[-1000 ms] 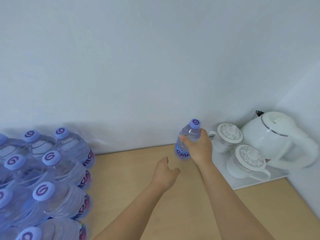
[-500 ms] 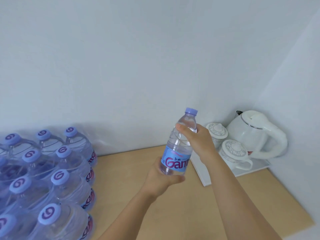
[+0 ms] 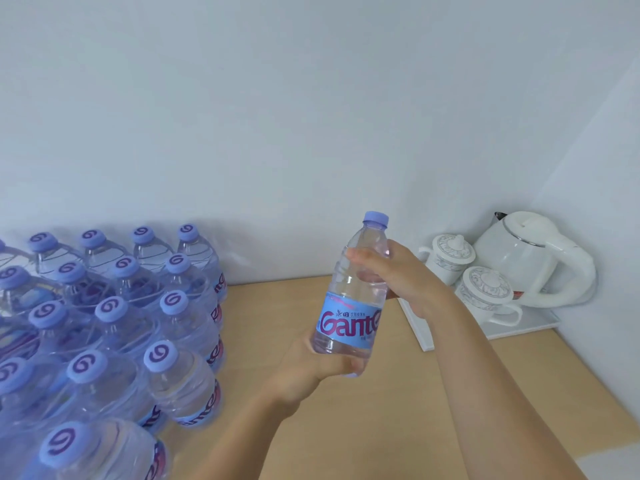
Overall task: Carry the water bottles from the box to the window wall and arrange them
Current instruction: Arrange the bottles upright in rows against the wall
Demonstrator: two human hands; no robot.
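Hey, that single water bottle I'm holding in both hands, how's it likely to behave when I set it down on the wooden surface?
The water bottle looks full, so probably heavy for its size. It is tall and narrow, so it may tip if nudged, and roll if it falls. Its thin clear plastic likely gives slightly where the right hand grips it; the left hand holds its base.

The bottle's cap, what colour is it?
Light purple cap, shown clearly in the head view.

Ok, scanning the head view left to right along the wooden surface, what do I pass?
Shrink-wrapped pack of water bottles → held bottle, left hand at its base and right hand round its upper part → white tray → lidded cups → white kettle.
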